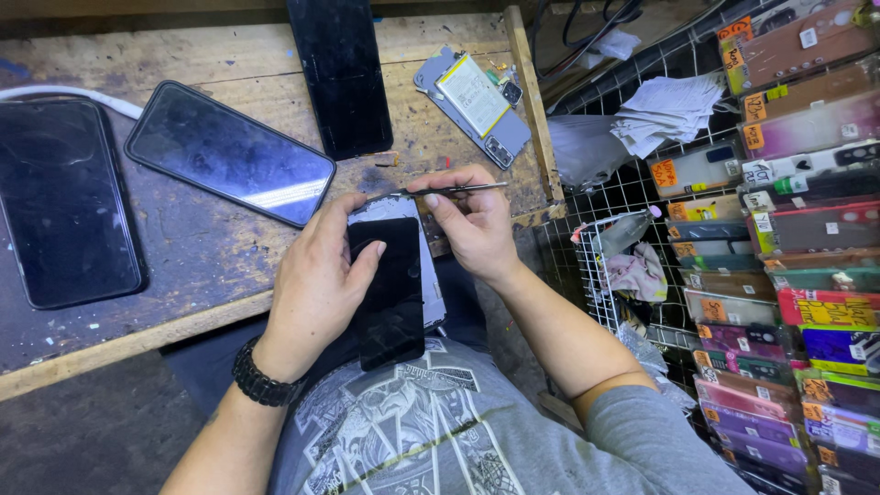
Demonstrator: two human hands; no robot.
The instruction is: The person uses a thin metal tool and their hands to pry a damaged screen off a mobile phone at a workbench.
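1. The left hand (316, 284) wraps around a dark phone (392, 293), fingers curled over its left edge and thumb resting on the black screen; a black bracelet (261, 376) sits on that wrist.
2. The phone is held upright in front of the person's chest, just off the near edge of the counter (211, 247), with a pale back panel (403, 213) showing behind its top and right side.
3. The right hand (472, 225) is pinched closed on thin metal tweezers (440, 191), held nearly level, with the tips pointing left at the phone's top edge beside the left thumb.
4. On the worn wooden counter lie three more dark phones: one large phone (64, 202) flat at far left, a second phone (229, 154) slanted just beside it, and a third phone (341, 73) upright at the back.
5. Near the counter's right edge lies an opened phone body (477, 105), its pale battery facing up, well apart from the hands.
6. A white cable (69, 93) curves along the back left, touching the top of the large phone.
7. To the right stands a wire rack (623, 275) holding a crumpled cloth; past it hang rows of colourful phone cases (797, 238) in packets.
8. A stack of white papers (665, 110) rests above the rack.
9. The person wears a grey printed shirt (431, 431).
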